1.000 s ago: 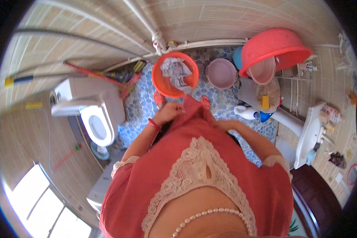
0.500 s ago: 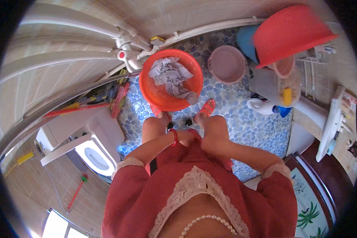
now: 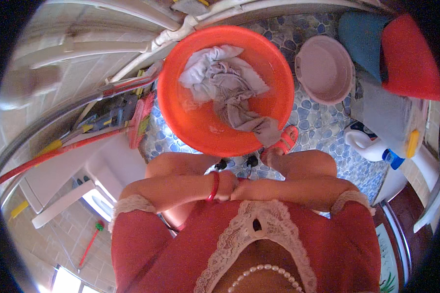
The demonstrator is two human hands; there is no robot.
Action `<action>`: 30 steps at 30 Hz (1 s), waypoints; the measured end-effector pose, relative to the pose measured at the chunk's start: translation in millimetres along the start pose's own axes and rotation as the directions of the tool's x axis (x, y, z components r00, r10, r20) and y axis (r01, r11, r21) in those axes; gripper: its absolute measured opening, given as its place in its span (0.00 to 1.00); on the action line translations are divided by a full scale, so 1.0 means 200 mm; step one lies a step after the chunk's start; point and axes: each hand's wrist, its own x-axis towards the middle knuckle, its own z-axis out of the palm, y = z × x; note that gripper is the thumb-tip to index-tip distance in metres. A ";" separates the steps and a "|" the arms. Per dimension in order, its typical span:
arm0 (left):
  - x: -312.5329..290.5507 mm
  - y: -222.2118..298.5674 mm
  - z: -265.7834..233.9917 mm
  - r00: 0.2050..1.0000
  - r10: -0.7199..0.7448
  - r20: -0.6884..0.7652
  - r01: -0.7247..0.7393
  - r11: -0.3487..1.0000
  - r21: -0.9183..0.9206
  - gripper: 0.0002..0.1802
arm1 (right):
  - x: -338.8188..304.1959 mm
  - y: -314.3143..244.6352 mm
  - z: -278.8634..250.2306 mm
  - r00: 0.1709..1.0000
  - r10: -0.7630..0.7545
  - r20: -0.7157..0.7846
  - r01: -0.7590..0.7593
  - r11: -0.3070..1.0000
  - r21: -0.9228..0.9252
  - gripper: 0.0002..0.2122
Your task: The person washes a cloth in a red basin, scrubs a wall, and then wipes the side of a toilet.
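Observation:
My left hand (image 3: 225, 184), with a red bangle (image 3: 213, 186) at the wrist, is closed in front of my lap. Against it sits my right hand (image 3: 241, 189), also curled in. A bit of my red dress (image 3: 176, 244) shows between them, and both seem to grip its cloth; most fingertips are hidden. Beyond my knees stands a large orange-red basin (image 3: 205, 139) on the floor. Wet, greyish-lilac cloth (image 3: 232, 95) lies bunched in water inside it, one end draped over the near right rim. Neither hand touches the basin.
A pink basin (image 3: 326, 71) stands right of the large one. Farther right are a tilted red tub (image 3: 410, 61), a blue tub (image 3: 359, 41) and a white bottle with a blue cap (image 3: 392, 158). Pipes (image 3: 173, 35) run along the left wall, above a red-handled mop (image 3: 142, 119).
My body has lowered into a crouch, so the basin and floor appear closer and larger. Both hands have stayed together at my lap, with the forearms now lying more level across it.

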 end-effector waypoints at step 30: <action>-0.44 0.10 -0.57 0.640 0.057 -0.766 0.601 0.585 0.545 0.14 | 0.31 -0.09 -0.23 0.865 0.318 -0.389 -0.454 0.164 -0.876 0.27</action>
